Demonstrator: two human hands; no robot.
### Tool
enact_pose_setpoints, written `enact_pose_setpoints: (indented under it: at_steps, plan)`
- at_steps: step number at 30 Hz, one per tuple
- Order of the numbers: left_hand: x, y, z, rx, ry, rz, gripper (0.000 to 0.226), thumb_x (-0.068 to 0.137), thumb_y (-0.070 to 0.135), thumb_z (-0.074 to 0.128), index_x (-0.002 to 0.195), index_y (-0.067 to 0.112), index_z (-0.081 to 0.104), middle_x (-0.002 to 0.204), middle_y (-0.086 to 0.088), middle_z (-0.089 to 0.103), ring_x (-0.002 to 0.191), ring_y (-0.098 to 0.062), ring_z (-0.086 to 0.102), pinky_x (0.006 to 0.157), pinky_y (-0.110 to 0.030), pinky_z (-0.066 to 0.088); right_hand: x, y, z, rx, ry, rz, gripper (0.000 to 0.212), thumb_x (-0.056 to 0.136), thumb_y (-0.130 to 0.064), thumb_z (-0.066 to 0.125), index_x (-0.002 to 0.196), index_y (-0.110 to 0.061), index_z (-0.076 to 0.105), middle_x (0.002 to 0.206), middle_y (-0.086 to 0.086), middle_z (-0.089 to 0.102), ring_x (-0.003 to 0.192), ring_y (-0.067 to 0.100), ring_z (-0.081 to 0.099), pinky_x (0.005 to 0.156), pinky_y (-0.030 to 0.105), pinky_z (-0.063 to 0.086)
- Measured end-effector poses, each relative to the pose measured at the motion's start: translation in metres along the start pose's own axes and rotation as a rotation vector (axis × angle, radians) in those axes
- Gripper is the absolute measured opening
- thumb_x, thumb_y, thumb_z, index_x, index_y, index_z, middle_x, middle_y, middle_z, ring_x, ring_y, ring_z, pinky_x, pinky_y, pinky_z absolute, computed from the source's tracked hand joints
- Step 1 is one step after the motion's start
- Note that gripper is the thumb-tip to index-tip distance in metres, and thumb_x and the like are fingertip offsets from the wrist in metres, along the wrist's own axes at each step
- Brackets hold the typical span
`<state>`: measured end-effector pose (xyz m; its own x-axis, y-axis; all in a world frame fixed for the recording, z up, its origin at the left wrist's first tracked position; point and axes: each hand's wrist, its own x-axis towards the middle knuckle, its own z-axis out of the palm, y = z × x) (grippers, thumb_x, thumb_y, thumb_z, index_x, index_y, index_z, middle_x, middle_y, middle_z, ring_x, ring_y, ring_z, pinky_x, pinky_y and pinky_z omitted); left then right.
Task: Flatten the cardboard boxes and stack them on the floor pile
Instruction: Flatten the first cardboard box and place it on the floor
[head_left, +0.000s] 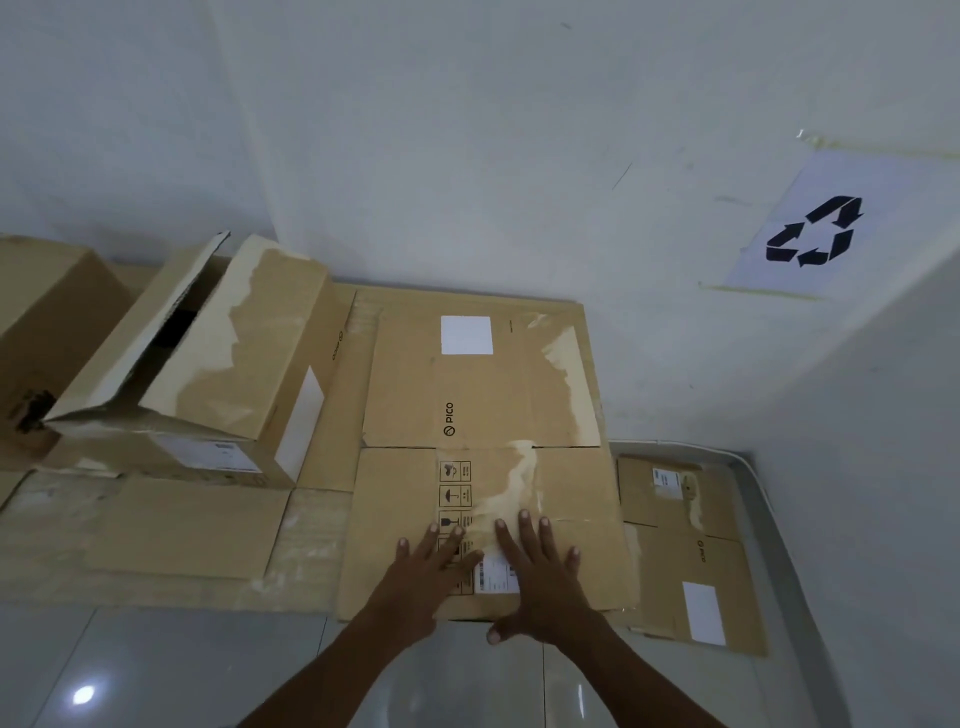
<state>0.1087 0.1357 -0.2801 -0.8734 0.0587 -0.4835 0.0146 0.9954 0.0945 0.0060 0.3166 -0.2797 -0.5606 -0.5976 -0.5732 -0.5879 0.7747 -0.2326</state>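
Observation:
A flattened brown cardboard box (483, 384) with a PICO logo and a white label lies on top of the floor pile against the wall. My left hand (421, 582) and my right hand (540, 577) rest side by side, palms down and fingers spread, on its near end. Neither hand grips anything. To the left stands an unflattened box (208, 364) with a loose open flap and torn tape marks. A second standing box (47, 317) is at the far left edge. More flat cardboard (171, 530) lies in front of those boxes.
Another flattened box (691, 551) with white labels lies lower at the right, beside the wall. A paper recycling sign (815, 228) is taped to the white wall. Glossy grey floor tiles (156, 670) stretch below the pile, toward me.

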Motion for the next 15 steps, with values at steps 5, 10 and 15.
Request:
enact_pose_setpoints:
  at_steps: [5,10,15]
  plan:
    - [-0.007,0.001,-0.023,-0.033,-0.132,0.017,0.114,0.084,0.021,0.073,0.150,0.037,-0.019,0.163,-0.005,-0.017,0.148,-0.037,-0.011,0.115,-0.064,0.011,-0.011,0.003,-0.004,-0.012,0.022,-0.032,0.123,0.076,-0.047,0.076,0.152,-0.025,-0.018,0.155,0.006,-0.032,0.142,0.033,-0.028,0.113,0.067,-0.001]
    - [-0.017,-0.004,-0.060,-0.061,-0.163,0.086,0.108,0.079,0.024,0.075,0.156,0.029,-0.001,0.164,-0.006,-0.010,0.149,-0.038,-0.002,0.113,-0.063,0.019,-0.034,0.005,-0.020,-0.092,0.082,-0.093,0.101,0.088,-0.041,0.061,0.153,-0.020,-0.012,0.160,0.010,-0.021,0.146,0.036,-0.020,0.114,0.063,-0.004]
    - [-0.032,-0.016,-0.102,-0.140,-0.084,0.131,0.095,0.079,0.028,0.072,0.155,0.029,0.014,0.164,-0.008,0.008,0.148,-0.035,0.014,0.110,-0.048,0.032,-0.053,0.014,-0.027,-0.174,0.318,-0.066,0.107,0.086,-0.002,0.057,0.148,-0.032,-0.025,0.163,0.018,0.003,0.149,0.039,0.003,0.118,0.052,0.002]
